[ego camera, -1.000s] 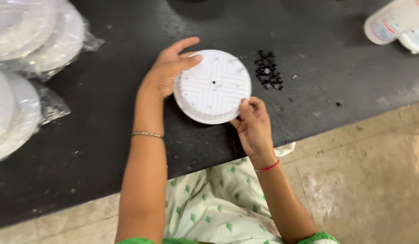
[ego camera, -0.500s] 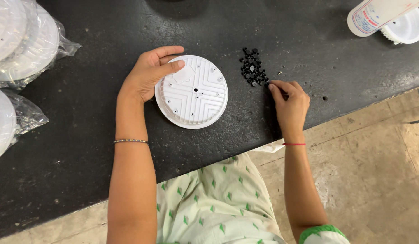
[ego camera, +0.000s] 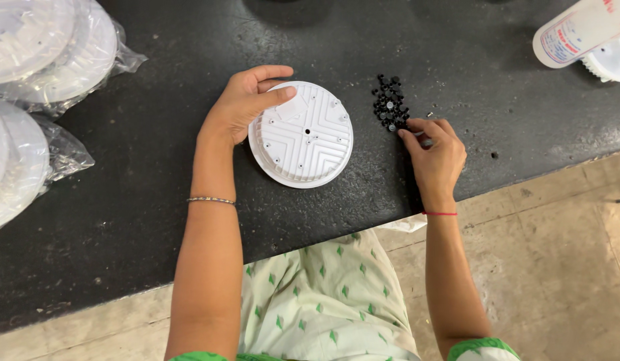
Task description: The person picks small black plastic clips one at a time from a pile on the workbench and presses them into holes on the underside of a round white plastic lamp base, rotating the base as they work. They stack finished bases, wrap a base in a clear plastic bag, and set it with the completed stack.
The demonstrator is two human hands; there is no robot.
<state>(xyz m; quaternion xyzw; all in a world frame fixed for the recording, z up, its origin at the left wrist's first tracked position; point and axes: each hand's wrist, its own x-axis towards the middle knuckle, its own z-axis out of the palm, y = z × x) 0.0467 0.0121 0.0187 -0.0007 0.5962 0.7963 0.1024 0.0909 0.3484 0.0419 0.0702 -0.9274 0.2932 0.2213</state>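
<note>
A round white ribbed plastic disc (ego camera: 306, 140) lies flat on the black worktop (ego camera: 156, 200). My left hand (ego camera: 240, 107) rests on its upper left rim, thumb laid across the top. To the right sits a small heap of tiny black parts (ego camera: 389, 105). My right hand (ego camera: 433, 157) is just below that heap, its fingertips pinched together at the heap's lower edge. Whether a part is between the fingers cannot be told.
Several round white discs in clear plastic bags (ego camera: 43, 60) are stacked at the far left. A white cylindrical container (ego camera: 577, 30) lies at the top right beside another white round piece (ego camera: 610, 63). The worktop's front edge runs just below my hands, with a tiled floor (ego camera: 557, 267) beyond.
My right hand left the disc's rim and moved right to the heap of black parts. The left hand stayed on the disc, which was turned over onto the worktop.
</note>
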